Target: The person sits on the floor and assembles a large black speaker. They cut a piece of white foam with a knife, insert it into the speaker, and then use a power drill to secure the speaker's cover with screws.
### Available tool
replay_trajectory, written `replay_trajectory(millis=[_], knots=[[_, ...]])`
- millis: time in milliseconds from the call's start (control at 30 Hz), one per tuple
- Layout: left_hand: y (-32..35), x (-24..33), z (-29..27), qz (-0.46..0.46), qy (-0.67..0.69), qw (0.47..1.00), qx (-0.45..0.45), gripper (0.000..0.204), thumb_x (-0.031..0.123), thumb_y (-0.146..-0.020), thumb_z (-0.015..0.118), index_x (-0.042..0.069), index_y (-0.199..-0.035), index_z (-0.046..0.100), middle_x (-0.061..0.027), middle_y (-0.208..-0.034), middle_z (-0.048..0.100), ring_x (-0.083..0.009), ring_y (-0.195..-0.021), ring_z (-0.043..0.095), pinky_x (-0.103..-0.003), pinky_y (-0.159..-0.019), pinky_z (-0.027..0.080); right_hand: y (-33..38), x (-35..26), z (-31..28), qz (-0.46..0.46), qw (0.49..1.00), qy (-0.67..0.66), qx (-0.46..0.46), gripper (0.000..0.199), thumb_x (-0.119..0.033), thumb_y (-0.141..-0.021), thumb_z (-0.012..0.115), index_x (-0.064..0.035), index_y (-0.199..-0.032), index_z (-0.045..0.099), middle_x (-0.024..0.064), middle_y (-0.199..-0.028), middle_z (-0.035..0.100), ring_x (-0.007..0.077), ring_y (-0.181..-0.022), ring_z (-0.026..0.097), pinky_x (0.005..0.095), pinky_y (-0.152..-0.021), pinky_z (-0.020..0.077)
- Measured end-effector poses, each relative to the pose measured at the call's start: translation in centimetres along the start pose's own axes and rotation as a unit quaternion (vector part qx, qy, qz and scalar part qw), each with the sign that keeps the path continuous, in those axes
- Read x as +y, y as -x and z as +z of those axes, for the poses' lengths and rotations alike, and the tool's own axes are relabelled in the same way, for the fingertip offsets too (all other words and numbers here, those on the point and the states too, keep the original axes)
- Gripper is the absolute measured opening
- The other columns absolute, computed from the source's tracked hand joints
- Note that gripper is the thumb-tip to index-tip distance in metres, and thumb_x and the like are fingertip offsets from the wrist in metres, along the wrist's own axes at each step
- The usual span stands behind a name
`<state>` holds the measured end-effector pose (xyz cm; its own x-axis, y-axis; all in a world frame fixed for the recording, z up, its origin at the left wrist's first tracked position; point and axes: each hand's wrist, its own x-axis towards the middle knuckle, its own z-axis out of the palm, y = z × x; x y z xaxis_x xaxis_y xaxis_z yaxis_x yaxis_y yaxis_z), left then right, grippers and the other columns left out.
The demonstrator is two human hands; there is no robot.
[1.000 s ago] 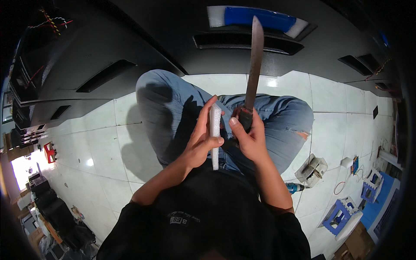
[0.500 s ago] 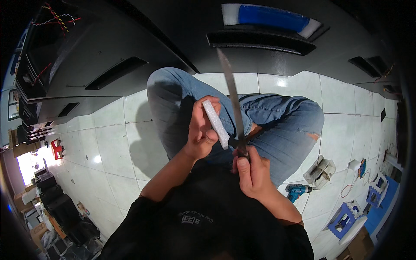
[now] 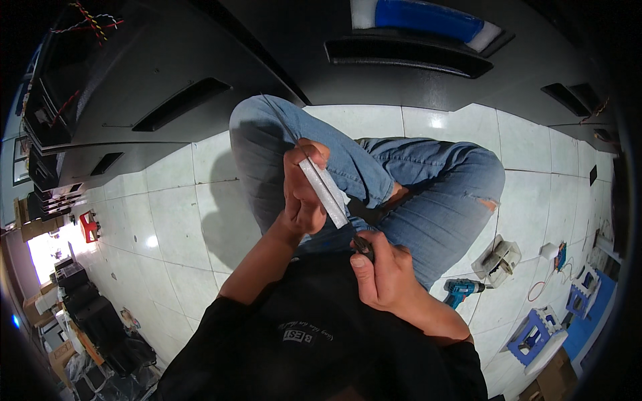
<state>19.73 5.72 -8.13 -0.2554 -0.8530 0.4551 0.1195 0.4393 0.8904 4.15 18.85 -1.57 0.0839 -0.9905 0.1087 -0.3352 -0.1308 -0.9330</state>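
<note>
A strip of white foam (image 3: 323, 194) is gripped by my left hand (image 3: 302, 194), its fingers closed round it above my crossed legs. My right hand (image 3: 388, 271) is closed on the dark handle of a long knife (image 3: 363, 247). The thin blade, seen nearly edge-on, runs up and left along the foam, and its tip reaches past my left fingers toward my left knee. Blade and foam appear to touch lengthwise. How deep the blade sits in the foam, I cannot tell.
Dark cabinets with recessed handles (image 3: 408, 59) stand close ahead. A blue-and-white piece (image 3: 428, 20) sits above one handle. On the tiled floor at right lie a teal cordless drill (image 3: 461, 291), a small tray (image 3: 498, 262) and a blue-and-white folding stool (image 3: 533, 336). A red stool (image 3: 88, 227) stands far left.
The knife has swung left and down from pointing upright beside the foam to lying along it. My left fingers have turned over, their backs now facing up.
</note>
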Motion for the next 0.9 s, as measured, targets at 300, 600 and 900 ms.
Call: replay_trajectory(millis=[300,600,900], knots=[[-0.67,0.18,0.05,0.047,-0.027,0.998,0.030,0.053,0.055,-0.106,0.031,0.004,-0.112,0.045,-0.0111,-0.096,0.047,-0.0166,-0.082,0.040,-0.031,-0.076,0.036,-0.05,-0.23,0.24,0.023,0.999,0.012,-0.018,0.029,-0.017,-0.098,0.063,0.0080,-0.110,0.056,0.0205,-0.076,0.067,0.0367,-0.059,0.068,0.0418,-0.052,0.0535],[-0.35,-0.12,0.00,0.018,-0.038,0.999,0.024,0.060,0.068,-0.102,0.026,0.011,-0.103,0.045,-0.0062,-0.094,0.045,-0.0155,-0.079,0.039,-0.034,-0.076,0.038,-0.04,-0.38,0.52,0.031,0.998,0.052,-0.030,0.028,-0.018,-0.098,0.063,0.0070,-0.110,0.056,0.0183,-0.079,0.068,0.0352,-0.060,0.067,0.0413,-0.051,0.0532],[-0.49,-0.50,-0.58,0.054,-0.037,0.998,0.018,0.058,0.063,-0.104,0.028,0.008,-0.106,0.047,-0.0101,-0.096,0.050,-0.0205,-0.084,0.049,-0.037,-0.081,0.042,0.36,-0.28,0.47,0.014,0.995,0.091,-0.043,0.029,-0.018,-0.096,0.067,0.0068,-0.107,0.056,0.0163,-0.079,0.066,0.0315,-0.058,0.067,0.0379,-0.049,0.0522]])
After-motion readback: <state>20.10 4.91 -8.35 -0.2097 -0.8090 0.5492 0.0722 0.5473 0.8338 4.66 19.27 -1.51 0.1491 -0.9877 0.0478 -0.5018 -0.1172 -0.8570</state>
